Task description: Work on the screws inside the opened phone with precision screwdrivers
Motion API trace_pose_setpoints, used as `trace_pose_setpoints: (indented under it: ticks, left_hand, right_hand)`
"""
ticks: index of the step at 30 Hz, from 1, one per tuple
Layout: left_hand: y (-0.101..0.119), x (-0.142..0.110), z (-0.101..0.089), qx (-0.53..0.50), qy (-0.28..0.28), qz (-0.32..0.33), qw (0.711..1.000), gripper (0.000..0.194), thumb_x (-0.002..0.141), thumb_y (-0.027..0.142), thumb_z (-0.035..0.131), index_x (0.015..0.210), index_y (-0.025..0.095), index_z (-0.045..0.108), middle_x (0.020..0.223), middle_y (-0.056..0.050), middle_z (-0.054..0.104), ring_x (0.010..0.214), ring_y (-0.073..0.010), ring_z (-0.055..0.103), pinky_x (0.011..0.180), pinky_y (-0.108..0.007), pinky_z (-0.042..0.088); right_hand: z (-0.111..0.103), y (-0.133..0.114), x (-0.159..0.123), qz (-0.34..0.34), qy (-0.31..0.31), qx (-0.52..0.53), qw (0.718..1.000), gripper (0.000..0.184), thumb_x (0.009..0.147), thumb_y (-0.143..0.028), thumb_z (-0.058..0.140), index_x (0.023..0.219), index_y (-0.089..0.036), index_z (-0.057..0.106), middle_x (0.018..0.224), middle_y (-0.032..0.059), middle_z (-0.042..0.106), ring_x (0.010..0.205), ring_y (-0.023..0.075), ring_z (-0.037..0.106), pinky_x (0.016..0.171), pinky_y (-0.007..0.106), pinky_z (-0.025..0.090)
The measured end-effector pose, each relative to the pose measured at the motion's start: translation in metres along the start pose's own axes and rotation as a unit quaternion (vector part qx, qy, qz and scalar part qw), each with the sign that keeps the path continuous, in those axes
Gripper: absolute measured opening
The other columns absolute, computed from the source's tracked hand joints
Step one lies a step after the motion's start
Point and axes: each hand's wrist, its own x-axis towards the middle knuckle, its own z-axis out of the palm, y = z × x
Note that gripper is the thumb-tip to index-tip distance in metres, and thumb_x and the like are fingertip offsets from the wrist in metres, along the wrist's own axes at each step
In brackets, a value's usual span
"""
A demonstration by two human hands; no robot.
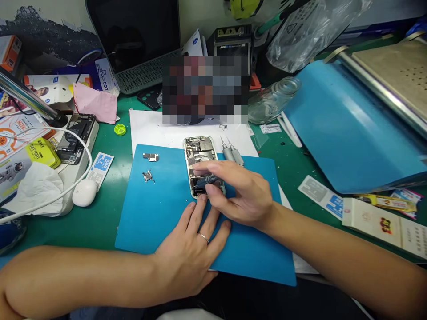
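Right hand (243,191) pinches a screwdriver (208,180) over the opened phone (199,155); left hand (190,249) lies flat, empty, near the mat's (160,209) front edge.

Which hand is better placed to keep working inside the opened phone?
Right. The right hand holds a screwdriver over the phone; the left hand lies flat on the blue mat just below it.

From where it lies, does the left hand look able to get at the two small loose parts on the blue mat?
Probably yes. The left hand rests flat on the blue mat, and bare mat lies between it and the two small parts; the opened phone sits off to the side.
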Motion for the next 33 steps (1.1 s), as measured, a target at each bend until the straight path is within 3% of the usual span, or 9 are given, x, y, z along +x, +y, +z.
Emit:
trace_pose_setpoints:
  ticks: [6, 11, 16, 24, 28, 33]
  left_hand:
    - [-0.0004, -0.0001, 0.0003, 0.000, 0.006, 0.001, 1.000, 0.098, 0.088, 0.060, 0.067, 0.159, 0.004, 0.029, 0.166, -0.031, 0.025, 0.154, -0.0509, 0.022, 0.123, -0.057, 0.012]
    - [-0.0005, 0.0007, -0.0004, 0.005, -0.001, 0.004, 1.000, 0.100, 0.088, 0.060, 0.069, 0.159, 0.003, 0.029, 0.164, -0.032, 0.027, 0.154, -0.0506, 0.021, 0.124, -0.057, 0.013]
    - [0.0009, -0.0001, -0.0008, 0.007, 0.000, 0.003, 1.000, 0.097, 0.088, 0.061, 0.068, 0.159, 0.005, 0.031, 0.166, -0.030, 0.026, 0.154, -0.0503, 0.022, 0.123, -0.058, 0.014]
    - [-0.0007, -0.0001, -0.0001, 0.004, 0.008, 0.001, 1.000, 0.099, 0.086, 0.061, 0.070, 0.158, 0.005, 0.033, 0.166, -0.030, 0.026, 0.155, -0.0493, 0.022, 0.124, -0.056, 0.012]
    - [-0.0007, -0.0001, 0.0007, 0.005, 0.005, 0.001, 1.000, 0.101, 0.086, 0.061, 0.070, 0.159, 0.004, 0.030, 0.166, -0.030, 0.024, 0.154, -0.0498, 0.022, 0.124, -0.057, 0.013]
    - [-0.0003, 0.0009, -0.0025, 0.010, -0.009, 0.004, 1.000, 0.098, 0.088, 0.061, 0.067, 0.159, 0.005, 0.031, 0.166, -0.029, 0.027, 0.154, -0.0484, 0.023, 0.124, -0.057, 0.015]
  right_hand:
    - [0.0014, 0.0013, 0.0000, -0.032, -0.001, -0.012, 0.999, 0.073, 0.086, -0.005, 0.073, 0.152, -0.019, 0.043, 0.122, 0.0158, 0.075, 0.110, 0.0271, 0.076, 0.085, 0.040, 0.070]
    - [-0.0015, 0.0002, -0.0010, -0.011, -0.016, -0.011, 1.000, 0.077, 0.087, 0.002, 0.061, 0.156, -0.021, 0.037, 0.127, 0.0151, 0.074, 0.113, 0.0261, 0.075, 0.088, 0.040, 0.069]
    - [-0.0026, 0.0014, 0.0009, -0.026, -0.009, -0.008, 1.000, 0.078, 0.085, -0.002, 0.072, 0.154, -0.021, 0.041, 0.125, 0.0155, 0.074, 0.113, 0.0268, 0.075, 0.087, 0.040, 0.070]
    - [-0.0038, 0.0016, -0.0013, 0.012, -0.016, -0.001, 1.000, 0.080, 0.085, -0.002, 0.067, 0.156, -0.025, 0.036, 0.131, 0.0143, 0.072, 0.111, 0.0272, 0.076, 0.084, 0.041, 0.070]
    - [-0.0013, 0.0011, -0.0037, 0.036, -0.018, 0.002, 0.999, 0.079, 0.088, -0.005, 0.069, 0.156, -0.027, 0.035, 0.127, 0.0110, 0.074, 0.106, 0.0233, 0.077, 0.081, 0.035, 0.070]
    - [0.0028, -0.0016, -0.0077, 0.075, 0.014, 0.017, 0.997, 0.076, 0.090, -0.004, 0.064, 0.156, -0.028, 0.035, 0.115, 0.0065, 0.077, 0.094, 0.0195, 0.079, 0.067, 0.027, 0.070]
